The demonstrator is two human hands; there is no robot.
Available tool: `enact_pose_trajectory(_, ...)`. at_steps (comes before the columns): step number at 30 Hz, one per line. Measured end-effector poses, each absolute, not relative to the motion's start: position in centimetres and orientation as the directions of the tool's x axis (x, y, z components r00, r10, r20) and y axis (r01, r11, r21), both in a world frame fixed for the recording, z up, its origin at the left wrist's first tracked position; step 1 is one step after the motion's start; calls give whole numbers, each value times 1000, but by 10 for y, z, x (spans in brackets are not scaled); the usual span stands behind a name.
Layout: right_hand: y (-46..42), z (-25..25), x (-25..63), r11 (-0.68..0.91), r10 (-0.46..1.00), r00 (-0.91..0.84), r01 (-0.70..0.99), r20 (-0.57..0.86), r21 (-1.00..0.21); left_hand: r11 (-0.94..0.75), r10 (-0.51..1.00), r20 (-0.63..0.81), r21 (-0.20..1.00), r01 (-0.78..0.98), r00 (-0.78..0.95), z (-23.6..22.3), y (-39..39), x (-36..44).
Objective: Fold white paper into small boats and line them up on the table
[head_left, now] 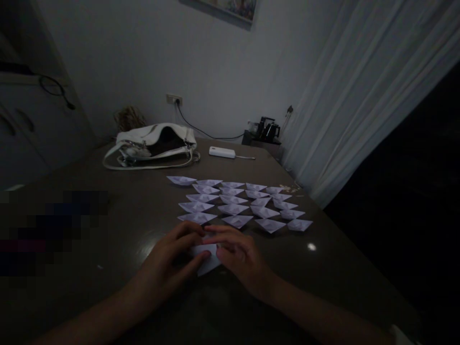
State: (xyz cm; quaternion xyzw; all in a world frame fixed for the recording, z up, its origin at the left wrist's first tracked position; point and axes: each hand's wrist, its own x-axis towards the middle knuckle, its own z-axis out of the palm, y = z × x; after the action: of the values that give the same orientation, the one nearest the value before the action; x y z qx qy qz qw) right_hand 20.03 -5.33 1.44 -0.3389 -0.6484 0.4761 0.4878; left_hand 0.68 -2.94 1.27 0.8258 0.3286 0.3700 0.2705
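Observation:
A partly folded piece of white paper [208,261] lies on the dark table between my two hands. My left hand [176,251] grips it from the left, thumb on the near face and fingers curled over the far edge. From the right, my right hand [240,254] holds the same paper, its thumb and fingers meeting near the top fold. The fingers cover much of the paper, so its exact shape is hidden. Just beyond my hands stand several folded paper boats [233,209] in rough rows.
Farther back on the table [143,184] are a white handbag [154,143] and a white power bank [222,152] with a short cable. A black kettle [269,130] stands on a small stand past the far right corner. A pale curtain [334,96] hangs along the right side.

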Motion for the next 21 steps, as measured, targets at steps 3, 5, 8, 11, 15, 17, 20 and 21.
enact_pose_trajectory(3, -52, 10, 200, 289, 925, -249, -30, 287, -957, -620, 754, 415, 708, 340, 509, 14, -31, 7)
enact_pose_trajectory(5, -50, 6, 200, 282, 937, -211, -16, 279, -959, -612, 758, 406, 712, 343, 510, 15, -32, 8)
enact_pose_trajectory(8, -48, 5, 200, 279, 939, -208, -7, 274, -960, -582, 777, 383, 740, 338, 499, 17, -33, 8)
enact_pose_trajectory(11, -49, 8, 202, 274, 937, -222, -10, 269, -962, -538, 787, 365, 801, 264, 497, 18, -32, 7)
enact_pose_trajectory(15, -48, 13, 204, 249, 934, -237, -109, 268, -962, -334, 874, 241, 928, 163, 421, 14, -28, 4)
enact_pose_trajectory(17, -47, 13, 206, 198, 942, -234, -189, 240, -962, -204, 899, 141, 973, 112, 415, 10, -25, 4)
enact_pose_trajectory(20, -44, 13, 206, 46, 950, -277, -323, 141, -945, -176, 863, 146, 984, 17, 484, 4, -21, 5)
enact_pose_trajectory(21, -43, 12, 206, -3, 945, -306, -365, 117, -931, -197, 845, 176, 980, -12, 505, 3, -21, 6)
